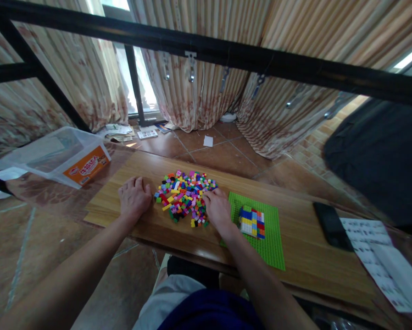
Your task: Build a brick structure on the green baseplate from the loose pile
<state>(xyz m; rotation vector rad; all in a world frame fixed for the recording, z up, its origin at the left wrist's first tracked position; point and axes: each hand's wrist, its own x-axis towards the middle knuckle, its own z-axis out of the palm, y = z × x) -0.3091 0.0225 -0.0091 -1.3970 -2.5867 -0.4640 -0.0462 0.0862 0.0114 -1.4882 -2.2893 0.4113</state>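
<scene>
The tabletop [300, 238] lies open between the green baseplate [272, 224] and black slab [331, 226]; a brick pile [184, 195] obstructs further left.

Brick pile [181, 195] on table [298, 229], left of middle, near far edge. My left hand [135, 198] on table, just left of pile; my right hand [217, 207] at pile's right side. Baseplate [274, 220] right of that, brick block [252, 223] on it. Flat device [331, 226] toward right edge, paper sheet [371, 243] right of it. Box [59, 158] off far left corner.

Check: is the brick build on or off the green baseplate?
On: the brick build sits on the green baseplate, green showing around it.
</scene>
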